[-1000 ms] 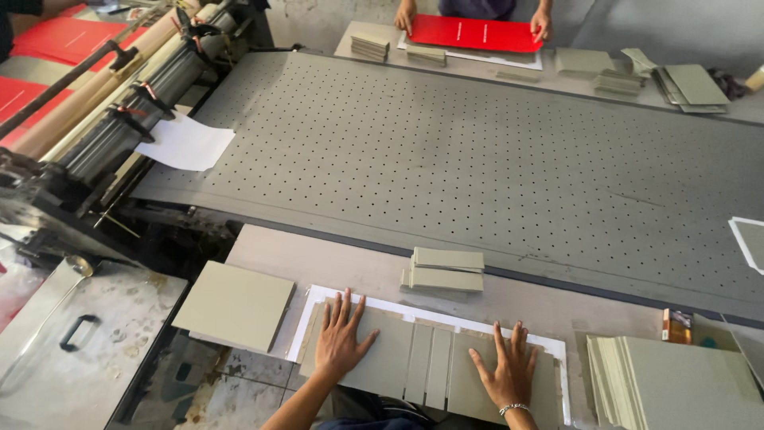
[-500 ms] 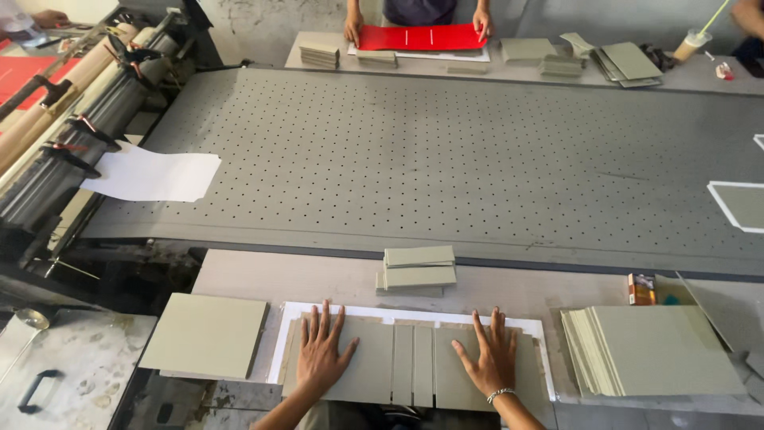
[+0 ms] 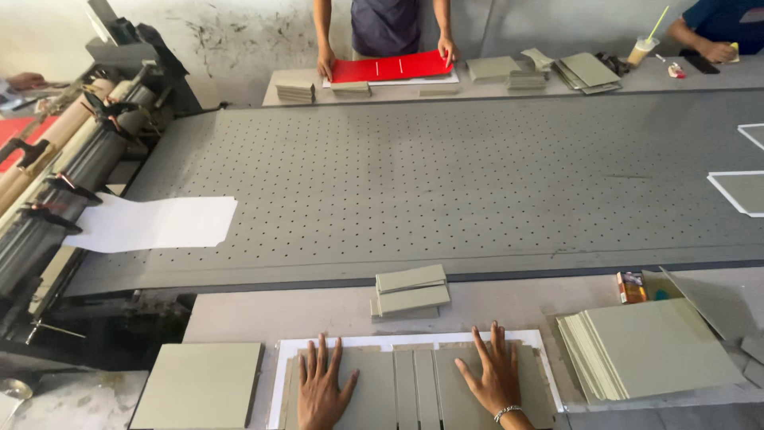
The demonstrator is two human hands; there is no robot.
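My left hand point(image 3: 321, 384) and my right hand point(image 3: 494, 374) both lie flat, fingers spread, on a row of grey board panels point(image 3: 414, 382) laid side by side on a white sheet point(image 3: 398, 341) at the near edge of the table. The left hand presses a wide panel on the left, the right hand a wide panel on the right; narrow strips lie between them. A bracelet sits on my right wrist. Neither hand holds anything.
A small pile of grey strips point(image 3: 410, 291) lies just beyond the sheet. Grey board stacks sit at left point(image 3: 199, 384) and right point(image 3: 652, 349). A perforated conveyor belt point(image 3: 477, 175) carries a white sheet point(image 3: 151, 224). Across it, a person presses a red sheet point(image 3: 390, 67).
The view has tilted up and shifted left, showing more of the far table. My hands stay flat on the panels, having slid only slightly. The white sheet on the belt has moved along.
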